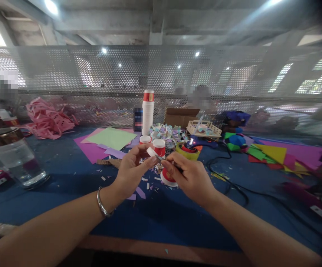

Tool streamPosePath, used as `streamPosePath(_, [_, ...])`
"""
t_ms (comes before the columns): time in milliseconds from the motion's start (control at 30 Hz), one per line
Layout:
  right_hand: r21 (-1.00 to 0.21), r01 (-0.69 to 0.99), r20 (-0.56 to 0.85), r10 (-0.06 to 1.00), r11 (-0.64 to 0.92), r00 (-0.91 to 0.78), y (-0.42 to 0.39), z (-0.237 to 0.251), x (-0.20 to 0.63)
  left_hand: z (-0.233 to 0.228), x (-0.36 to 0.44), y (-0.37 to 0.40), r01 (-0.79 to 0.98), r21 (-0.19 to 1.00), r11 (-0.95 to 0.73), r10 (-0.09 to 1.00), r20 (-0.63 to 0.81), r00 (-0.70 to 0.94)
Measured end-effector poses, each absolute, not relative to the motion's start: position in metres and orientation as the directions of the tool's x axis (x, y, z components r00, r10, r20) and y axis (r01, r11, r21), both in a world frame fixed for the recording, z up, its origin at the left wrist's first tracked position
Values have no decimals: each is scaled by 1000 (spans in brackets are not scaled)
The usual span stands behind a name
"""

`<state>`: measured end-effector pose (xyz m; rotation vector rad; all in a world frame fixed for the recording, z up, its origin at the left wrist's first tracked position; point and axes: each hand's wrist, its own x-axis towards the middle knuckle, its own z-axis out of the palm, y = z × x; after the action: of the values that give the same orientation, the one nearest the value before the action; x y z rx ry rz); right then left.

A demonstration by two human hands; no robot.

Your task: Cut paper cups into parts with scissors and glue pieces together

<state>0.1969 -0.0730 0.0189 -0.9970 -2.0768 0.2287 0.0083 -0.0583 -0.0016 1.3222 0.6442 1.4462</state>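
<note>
Forearms (55, 230): 8 & 4 o'clock
L hand (131, 168): fingers grip white ppr pc (151, 151)
R hand (194, 176): fingers pinch metal tool (159, 157)
Cup stack (147, 118): 12 o'clock

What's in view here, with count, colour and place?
White piece: one, white, centre
Thin tool: one, grey, centre
Paper cups: three, red and white, centre
Cup stack: one, white and red, back
Scraps: many, mixed, centre
Crumpled paper: one, pink, left
Paper sheets: several, mixed, left and right
Lidded jar: one, clear, left
Cardboard box: one, brown, back
Wooden tray: one, pale, back
Roll: one, yellow, centre
Glue gun: one, dark blue, centre
Ball: one, multicoloured, right
Cable: count unclear, black, right
Table: one, blue, below
Screen: one, grey, back
Bracelet: one, silver, left wrist
Left hand: one, bare, holding white piece
Right hand: one, bare, holding thin tool
</note>
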Motion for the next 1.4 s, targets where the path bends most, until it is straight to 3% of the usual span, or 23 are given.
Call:
streamPosePath(833, [-469,590,562,738,657,-374,-73,18,197,-2,8,-59,-134,849,-511,846,524,97])
streamPosePath(1400, [-452,606,562,736,654,-376,-74,19,196,2,9,-60,-129,878,-461,874,474,104])
